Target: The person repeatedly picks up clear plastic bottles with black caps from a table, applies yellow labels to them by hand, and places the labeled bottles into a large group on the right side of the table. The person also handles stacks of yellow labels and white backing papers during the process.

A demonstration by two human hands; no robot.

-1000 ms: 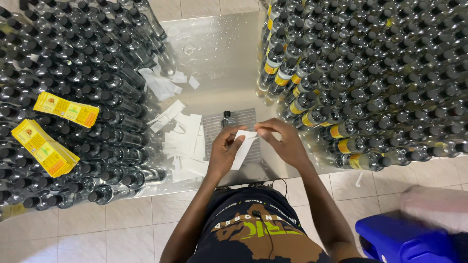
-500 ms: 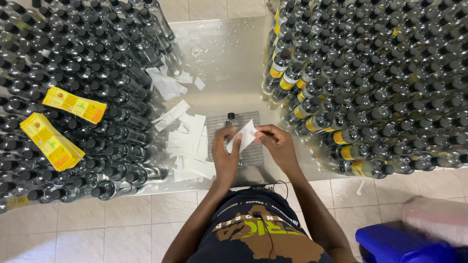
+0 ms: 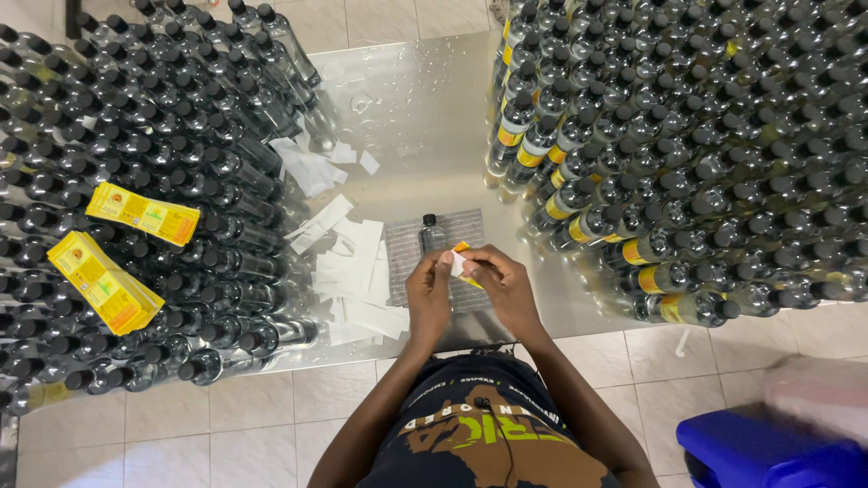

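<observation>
My left hand [image 3: 428, 291] and my right hand [image 3: 500, 282] meet over a grey mat [image 3: 409, 260] on a shiny metal table [image 3: 407, 117]. Between their fingertips they pinch a small label [image 3: 460, 263], white on one side and yellow on the other. A single clear bottle with a black cap [image 3: 431, 234] stands upright on the mat just beyond my hands. Loose white backing strips [image 3: 354, 271] lie in a heap left of the mat.
Several black-capped clear bottles crowd the table's left side [image 3: 154, 136] and right side [image 3: 705, 136]; some on the right carry yellow labels. Two stacks of yellow labels [image 3: 143, 213] [image 3: 94, 282] rest on the left bottles. A blue object [image 3: 768, 452] sits on the tiled floor.
The long white strip held between my hands has shrunk to a small folded piece showing yellow. Both hands have drawn closer together, and the view has shifted slightly.
</observation>
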